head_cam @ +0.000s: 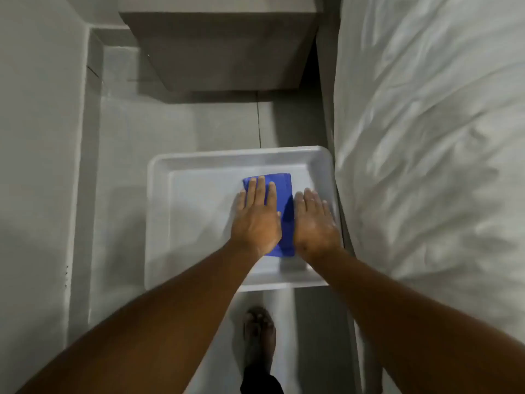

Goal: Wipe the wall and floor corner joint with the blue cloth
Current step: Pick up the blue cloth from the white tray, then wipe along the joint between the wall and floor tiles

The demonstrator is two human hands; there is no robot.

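Observation:
A folded blue cloth (285, 194) lies flat in a white plastic tray (159, 200) on the grey floor. My left hand (257, 220) hovers over or rests on the cloth's left part, fingers straight and together, covering much of it. My right hand (315, 220) is flat just to the right of the cloth, fingers extended over the tray's right side. Neither hand grips the cloth. The wall and floor corner joint (85, 177) runs along the left, where the grey skirting meets the floor.
A grey bedside cabinet (221, 49) stands at the far end of the narrow floor strip. A bed with white bedding (431, 137) fills the right side. My bare foot (260, 336) stands on the floor just behind the tray.

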